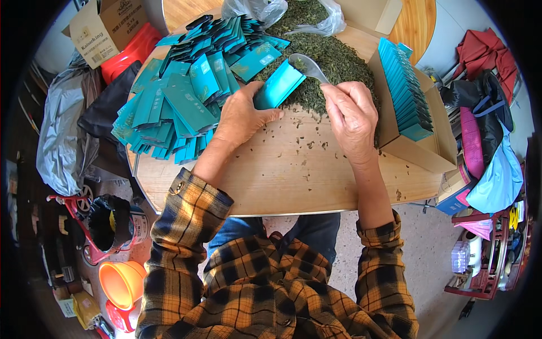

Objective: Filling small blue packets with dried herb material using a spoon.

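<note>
My left hand grips a teal foil sachet, tilted with its upper end towards the spoon. In my right hand is the handle of a metal spoon. Its bowl holds some dried leaves and sits right by the sachet's upper end. Behind both hands spreads a large heap of dried green leaves, perhaps tea. A loose pile of teal sachets lies left of my left hand. To the right of my right hand, an open cardboard box holds a row of upright teal sachets.
The wooden table bears scattered leaf crumbs near its front edge. A clear plastic bag lies at the heap's far side. On the floor to the left are an orange bucket and a black-lined bin. A red stool stands beyond the pile.
</note>
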`<state>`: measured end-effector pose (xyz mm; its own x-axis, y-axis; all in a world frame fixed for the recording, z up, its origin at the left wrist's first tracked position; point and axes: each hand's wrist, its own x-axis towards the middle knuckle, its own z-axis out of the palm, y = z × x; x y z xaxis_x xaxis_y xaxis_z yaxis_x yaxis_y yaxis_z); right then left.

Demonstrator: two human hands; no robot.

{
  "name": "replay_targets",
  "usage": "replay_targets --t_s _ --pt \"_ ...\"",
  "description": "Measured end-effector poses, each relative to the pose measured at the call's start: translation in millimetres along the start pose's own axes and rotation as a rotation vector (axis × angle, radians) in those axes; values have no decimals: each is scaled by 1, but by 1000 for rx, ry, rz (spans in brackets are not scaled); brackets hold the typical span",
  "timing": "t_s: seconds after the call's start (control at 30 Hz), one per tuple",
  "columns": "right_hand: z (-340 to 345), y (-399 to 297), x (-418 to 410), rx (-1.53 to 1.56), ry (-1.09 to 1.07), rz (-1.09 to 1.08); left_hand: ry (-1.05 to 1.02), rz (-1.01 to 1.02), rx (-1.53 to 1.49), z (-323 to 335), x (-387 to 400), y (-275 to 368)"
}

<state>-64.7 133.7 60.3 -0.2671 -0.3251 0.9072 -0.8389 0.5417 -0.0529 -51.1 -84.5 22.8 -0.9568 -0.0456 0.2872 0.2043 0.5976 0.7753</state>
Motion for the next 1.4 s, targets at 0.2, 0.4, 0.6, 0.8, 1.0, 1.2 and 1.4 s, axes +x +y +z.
replay_targets --t_s 0.2,0.4,0.6,0.8,1.0,1.2,1.4 --pt "-3 -7 6 -95 -7 -69 1 23 -49 1 0 -6" --pt "-1 10 -2 -16 79 143 -31 -68 -562 -2 3 7" --pt "-5 20 -9 586 -186 754 27 -9 -599 -5 2 14" --pt "-7 23 -11 435 -436 782 34 -5 -566 -1 5 5" --pt "6 18 -15 262 -377 731 36 -33 -526 -1 4 3" --pt "4 21 -15 272 -172 647 30 -54 -430 0 5 0" --pt "0 18 -9 243 25 508 20 6 -174 2 3 -10"
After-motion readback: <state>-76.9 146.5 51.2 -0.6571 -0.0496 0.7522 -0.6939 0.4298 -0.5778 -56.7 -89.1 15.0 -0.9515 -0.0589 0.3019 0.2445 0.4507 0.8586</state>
